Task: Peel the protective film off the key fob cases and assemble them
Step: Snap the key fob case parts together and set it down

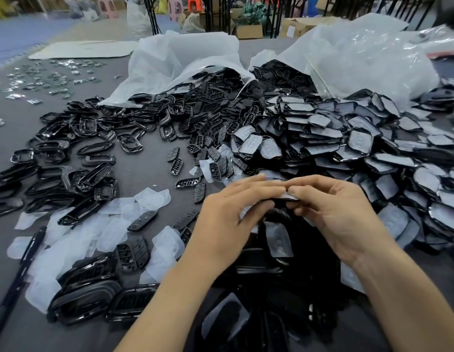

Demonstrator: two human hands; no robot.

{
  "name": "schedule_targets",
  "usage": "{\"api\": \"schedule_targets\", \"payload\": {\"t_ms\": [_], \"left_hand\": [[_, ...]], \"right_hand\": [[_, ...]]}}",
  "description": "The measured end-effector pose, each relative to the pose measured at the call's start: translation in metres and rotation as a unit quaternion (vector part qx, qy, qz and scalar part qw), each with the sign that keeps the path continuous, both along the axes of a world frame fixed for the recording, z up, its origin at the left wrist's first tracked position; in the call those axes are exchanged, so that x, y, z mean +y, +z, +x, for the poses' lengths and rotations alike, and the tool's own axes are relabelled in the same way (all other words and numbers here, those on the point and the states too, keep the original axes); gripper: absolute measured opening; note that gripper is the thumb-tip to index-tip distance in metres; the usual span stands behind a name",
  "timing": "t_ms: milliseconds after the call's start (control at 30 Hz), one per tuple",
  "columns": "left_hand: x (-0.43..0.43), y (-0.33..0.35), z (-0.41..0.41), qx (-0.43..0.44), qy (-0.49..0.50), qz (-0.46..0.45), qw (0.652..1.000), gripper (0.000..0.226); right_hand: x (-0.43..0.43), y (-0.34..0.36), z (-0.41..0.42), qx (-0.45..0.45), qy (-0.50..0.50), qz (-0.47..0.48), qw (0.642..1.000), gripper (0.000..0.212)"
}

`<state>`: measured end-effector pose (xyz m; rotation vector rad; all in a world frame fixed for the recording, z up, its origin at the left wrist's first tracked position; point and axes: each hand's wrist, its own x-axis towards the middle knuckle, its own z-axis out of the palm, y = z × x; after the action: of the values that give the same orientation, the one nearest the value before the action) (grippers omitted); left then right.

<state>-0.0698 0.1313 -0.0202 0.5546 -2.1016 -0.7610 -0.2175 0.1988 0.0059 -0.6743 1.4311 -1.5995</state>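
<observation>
Left hand (231, 217) holds a black case (284, 199) low over the near pile, with its fingers laid almost straight across the top and the thumb tucked beneath. Right hand (340, 214) meets it from the other side, fingers curled and fingertips (294, 191) pinching the case's right end, where a pale edge shows. Blur hides whether they grip film or plastic.

At the far left of the grey table (144, 171) lies a dark pen (34, 243). Beside it, loose clear films (76, 237) are strewn among black parts. Behind them, open black frames (68, 138) lie scattered. Toward the middle are small button pads (175, 161), some apart on the bare surface. A white bag (175, 59) lies tipped over, spilling black parts. A second bag (360, 52) stands just right of it. A big heap (348, 141) of film-covered cases spreads from its mouth to the right edge.
</observation>
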Motion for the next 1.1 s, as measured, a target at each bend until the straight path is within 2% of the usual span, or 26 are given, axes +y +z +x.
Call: {"api": "schedule_targets", "payload": {"t_ms": [100,167,200,267,367,467,533,633,867,1100], "left_hand": [[0.001,0.007,0.001,0.05,0.002,0.16,0.986,0.027],[0.002,0.011,-0.001,0.096,0.012,0.261,0.961,0.029],[0.002,0.012,-0.002,0.135,0.006,0.319,0.938,0.023],[0.002,0.013,-0.003,0.211,-0.03,0.441,0.872,0.016],[0.006,0.013,-0.006,0.258,-0.061,0.538,0.8,0.022],[0.009,0.014,-0.008,0.272,-0.073,0.582,0.763,0.026],[0.009,0.013,-0.008,0.271,-0.076,0.598,0.751,0.028],[0.008,0.014,-0.007,0.275,-0.089,0.609,0.738,0.027],[0.01,0.014,-0.011,0.301,-0.08,0.619,0.721,0.023],[0.008,0.017,-0.007,0.302,-0.121,0.632,0.703,0.019]], "right_hand": [[0.001,0.004,-0.001,-0.093,0.027,-0.017,0.995,0.015],[0.002,0.008,-0.003,-0.16,0.039,-0.035,0.986,0.016],[0.002,0.009,-0.002,-0.173,0.041,-0.039,0.983,0.016],[0.002,0.009,0.001,-0.173,0.048,-0.041,0.983,0.014],[0.001,0.01,0.005,-0.172,0.043,-0.046,0.983,0.013],[0.001,0.01,0.005,-0.181,0.027,-0.044,0.982,0.013],[0.0,0.009,0.005,-0.183,0.03,-0.045,0.982,0.015],[-0.001,0.007,0.009,-0.19,0.03,-0.052,0.98,0.019],[-0.004,0.004,0.011,-0.205,-0.015,-0.04,0.978,0.014],[-0.004,0.006,0.009,-0.241,-0.029,-0.026,0.97,0.016]]}}
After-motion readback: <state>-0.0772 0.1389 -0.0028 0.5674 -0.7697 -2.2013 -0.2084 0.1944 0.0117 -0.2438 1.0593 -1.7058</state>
